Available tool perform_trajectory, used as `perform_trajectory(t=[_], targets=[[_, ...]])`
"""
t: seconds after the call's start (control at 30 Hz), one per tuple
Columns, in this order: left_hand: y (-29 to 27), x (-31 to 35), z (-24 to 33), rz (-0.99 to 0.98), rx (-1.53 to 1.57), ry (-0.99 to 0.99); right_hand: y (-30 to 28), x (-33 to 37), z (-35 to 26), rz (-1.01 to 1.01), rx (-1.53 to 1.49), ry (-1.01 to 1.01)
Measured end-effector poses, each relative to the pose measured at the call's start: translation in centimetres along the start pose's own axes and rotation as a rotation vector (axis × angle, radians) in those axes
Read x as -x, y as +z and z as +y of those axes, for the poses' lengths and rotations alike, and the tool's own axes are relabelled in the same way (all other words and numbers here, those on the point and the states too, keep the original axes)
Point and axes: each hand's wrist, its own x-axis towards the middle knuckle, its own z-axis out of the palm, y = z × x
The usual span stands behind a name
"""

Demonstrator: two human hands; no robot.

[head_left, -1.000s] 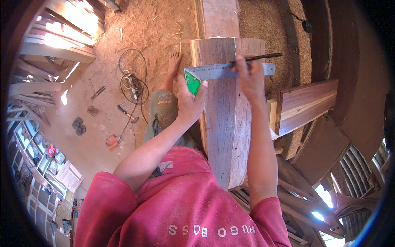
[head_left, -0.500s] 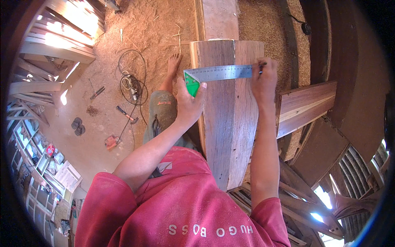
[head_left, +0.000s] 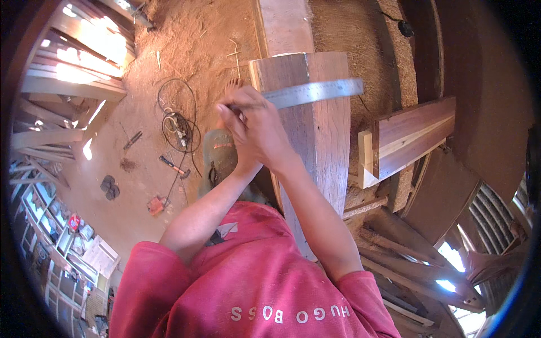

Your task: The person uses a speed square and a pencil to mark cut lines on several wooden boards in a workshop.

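A steel try square [head_left: 315, 93], its blade smeared by motion, stretches across the wooden panel [head_left: 329, 141], which is made of joined boards. My left hand [head_left: 246, 160] is closed at the handle end of the square, by the panel's left edge; most of it and the green handle are hidden. Crossed over it, my right hand [head_left: 262, 129] has curled fingers around a thin dark pen-like stick [head_left: 248, 106], only partly showing. The blade's free end reaches past the panel's right edge.
Another striped board [head_left: 414, 138] leans at the right beside sawdust. On the floor to the left lie a coiled cable [head_left: 180, 129], a hammer [head_left: 176, 167] and a pair of dark sandals [head_left: 110, 187]. Timber [head_left: 73, 84] is stacked at the far left.
My right hand has swung left from the blade's free end to over my left hand, covering the green handle. The blade has tilted slightly, its free end now uncovered.
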Motion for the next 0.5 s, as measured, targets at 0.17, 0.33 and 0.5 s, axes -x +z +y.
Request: perform_trajectory(t=[0.17, 0.33, 0.5], targets=[[-2.8, -4.6, 3.1, 0.345, 0.578, -0.497, -6.8, 10.7, 0.8, 0.384, 0.076, 0.317], [-5.8, -10.5, 3.6, 0.314, 0.86, -0.396, -15.3, 36.9, 7.5, 0.754, 0.624, 0.573], [-4.9, -10.1, 1.8, 0.105, 0.663, -0.622, -6.6, 65.7, 10.4, 1.526, 0.244, 0.912]])
